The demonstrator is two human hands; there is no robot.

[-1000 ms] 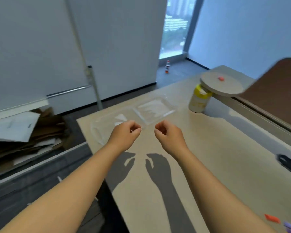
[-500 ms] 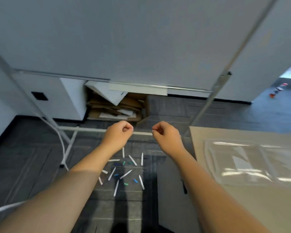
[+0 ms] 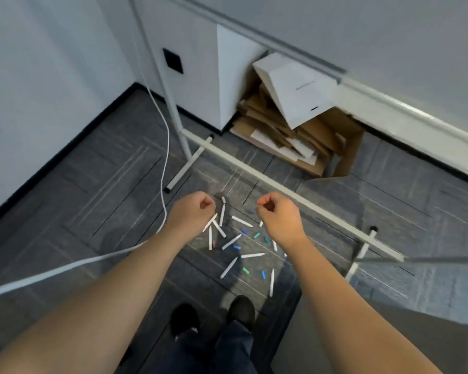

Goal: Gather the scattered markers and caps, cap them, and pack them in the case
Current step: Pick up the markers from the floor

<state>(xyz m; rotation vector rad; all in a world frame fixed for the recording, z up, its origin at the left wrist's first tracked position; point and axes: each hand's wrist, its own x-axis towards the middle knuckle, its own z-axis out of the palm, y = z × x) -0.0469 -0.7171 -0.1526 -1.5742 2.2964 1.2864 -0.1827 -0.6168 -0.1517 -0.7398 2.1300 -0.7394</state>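
Several white markers (image 3: 229, 267) lie scattered on the dark floor just beyond my feet. Small blue caps (image 3: 237, 247) and green caps (image 3: 245, 271) are strewn among them. My left hand (image 3: 191, 213) hovers high above the left side of the pile, fingers curled with nothing in them. Over the right side hangs my right hand (image 3: 277, 214), curled the same way and holding nothing. The case is out of view.
A white whiteboard stand's crossbar (image 3: 295, 195) and feet run behind the pile. A white cable (image 3: 166, 168) trails on the left. Flattened cardboard and a white box (image 3: 295, 122) lean on the wall. The table corner (image 3: 384, 344) sits lower right. My shoes (image 3: 241, 309) stand below the markers.
My view swung from the table with the clear case to the floor, then tilted down over the markers. Both hands stayed curled and held out in front.
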